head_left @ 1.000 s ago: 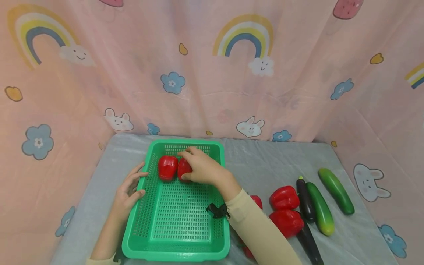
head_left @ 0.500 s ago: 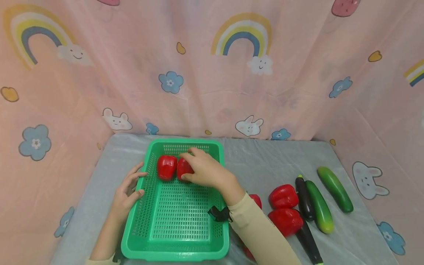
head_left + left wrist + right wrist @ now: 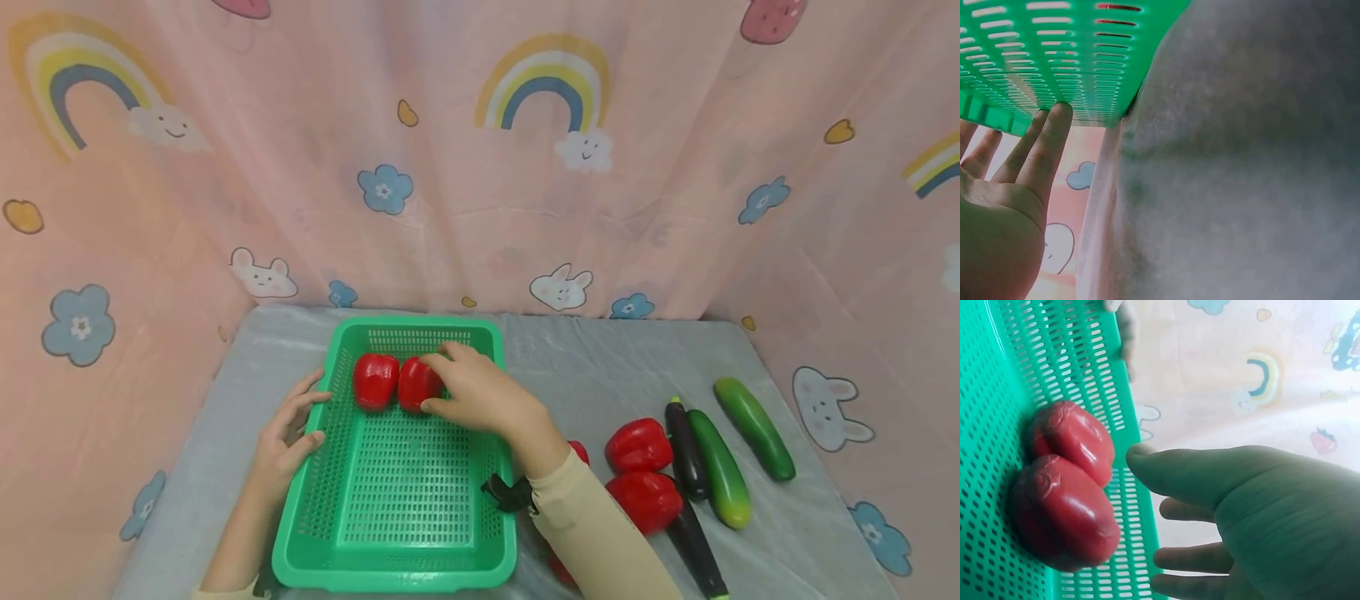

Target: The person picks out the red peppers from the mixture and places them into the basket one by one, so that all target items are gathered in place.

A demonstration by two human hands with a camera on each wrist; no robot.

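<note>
Two red bell peppers lie side by side at the far end of a green plastic basket (image 3: 416, 578): the left pepper (image 3: 376, 382) and the right pepper (image 3: 417, 385). My right hand (image 3: 480, 387) hovers over the basket beside the right pepper, thumb and fingers spread. In the right wrist view a gap shows between that hand (image 3: 1229, 512) and the nearer pepper (image 3: 1066, 515). With its fingertips and thumb at the rim, my left hand (image 3: 283, 437) touches the basket's left side. Straight fingers (image 3: 1047, 150) meet the slotted wall in the left wrist view.
On the grey cloth (image 3: 600, 367) to the right lie more red peppers (image 3: 640, 445), partly behind the right sleeve. Beyond them are dark eggplants (image 3: 686, 450) and two green cucumbers (image 3: 753, 427). A pink patterned curtain (image 3: 465, 208) hangs behind and at both sides.
My right hand has let go of the right pepper and drawn slightly to the right, so more of that pepper shows. The left hand stays at the basket rim.
</note>
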